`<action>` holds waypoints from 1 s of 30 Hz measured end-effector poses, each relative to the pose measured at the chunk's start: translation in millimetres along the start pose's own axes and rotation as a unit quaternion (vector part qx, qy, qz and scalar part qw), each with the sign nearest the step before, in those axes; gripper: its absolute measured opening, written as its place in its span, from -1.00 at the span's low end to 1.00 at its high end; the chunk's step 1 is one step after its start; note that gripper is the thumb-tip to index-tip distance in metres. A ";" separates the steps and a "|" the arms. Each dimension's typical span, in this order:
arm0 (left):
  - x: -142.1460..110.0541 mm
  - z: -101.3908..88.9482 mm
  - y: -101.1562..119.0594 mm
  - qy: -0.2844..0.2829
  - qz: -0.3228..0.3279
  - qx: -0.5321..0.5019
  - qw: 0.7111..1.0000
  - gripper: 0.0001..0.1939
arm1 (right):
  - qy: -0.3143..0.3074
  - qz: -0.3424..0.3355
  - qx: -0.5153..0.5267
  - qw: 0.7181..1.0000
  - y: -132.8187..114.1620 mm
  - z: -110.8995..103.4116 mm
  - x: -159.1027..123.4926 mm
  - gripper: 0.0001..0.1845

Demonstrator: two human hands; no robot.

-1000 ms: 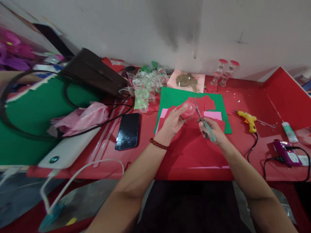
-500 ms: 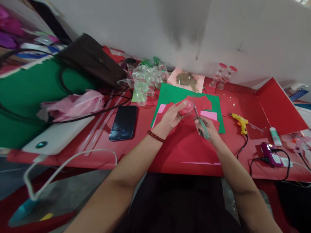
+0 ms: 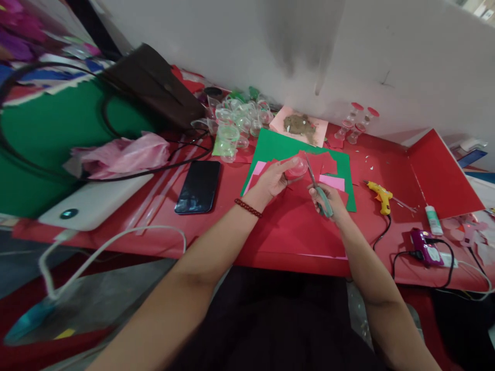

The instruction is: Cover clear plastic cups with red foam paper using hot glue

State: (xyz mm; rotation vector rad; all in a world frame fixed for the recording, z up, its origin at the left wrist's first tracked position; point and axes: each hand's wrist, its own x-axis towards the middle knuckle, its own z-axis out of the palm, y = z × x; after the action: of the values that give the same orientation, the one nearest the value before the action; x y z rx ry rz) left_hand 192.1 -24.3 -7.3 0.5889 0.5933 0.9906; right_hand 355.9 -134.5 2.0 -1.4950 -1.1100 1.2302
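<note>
My left hand (image 3: pixel 275 179) is closed around a clear plastic cup (image 3: pixel 297 167), its round rim turned up, with red showing through it. In my right hand (image 3: pixel 328 198) is a pair of scissors (image 3: pixel 323 198) with pale green handles. The blades point up and away, right beside the cup's rim; whether they touch it I cannot tell. Beneath both hands lie red paper sheets (image 3: pixel 294 232), pink paper (image 3: pixel 333 182) and a green sheet (image 3: pixel 266 144).
Left of the papers lies a phone (image 3: pixel 198 186). Several clear cups (image 3: pixel 237 123) are piled at the back, near brown sand on pink paper (image 3: pixel 280 118). Two hourglass shapes (image 3: pixel 356 123) stand by the wall. To the right are a yellow glue gun (image 3: pixel 381 196) and a purple power adapter (image 3: pixel 425 247).
The view has swung slightly, so the table appears shifted. My hands keep the same hold on the cup and the scissors, with the blades staying beside the rim.
</note>
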 end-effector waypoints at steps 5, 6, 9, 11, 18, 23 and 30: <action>5.7 -5.8 -3.0 0.009 0.010 -0.012 1.000 -0.75 | 0.004 0.009 -0.004 1.000 -1.1 -0.5 -0.8 -0.24; 6.4 -6.7 -3.1 0.012 0.009 -0.013 1.000 -0.74 | 0.003 0.010 -0.008 1.000 -0.8 -1.1 -0.7 -0.26; 6.8 -8.1 -1.8 0.027 0.006 -0.010 1.000 -0.69 | 0.001 0.010 -0.017 1.000 -0.3 -2.8 -0.5 -0.29; 5.5 -8.1 0.0 0.043 -0.001 -0.005 0.999 -0.70 | 0.000 0.009 -0.024 1.000 -0.4 -3.5 -0.5 -0.30; -0.3 -4.1 6.0 0.026 -0.003 -0.014 1.000 -0.85 | 0.007 -0.012 -0.052 0.999 0.1 -6.3 -0.5 -0.28; -2.8 -2.9 6.8 -0.008 -0.037 0.043 0.998 -0.85 | -0.023 -0.013 0.007 1.000 1.8 -11.8 -1.4 -0.25; -5.5 -5.0 3.3 -0.054 -0.041 0.079 0.995 -0.76 | -0.037 -0.017 0.021 0.999 4.0 -12.5 -1.1 -0.22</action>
State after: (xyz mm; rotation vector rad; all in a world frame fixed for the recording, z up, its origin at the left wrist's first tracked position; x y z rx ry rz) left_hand 184.4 -26.8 -7.4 0.7483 0.5976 0.8338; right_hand 368.5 -137.5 -0.1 -1.4031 -1.1466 1.2868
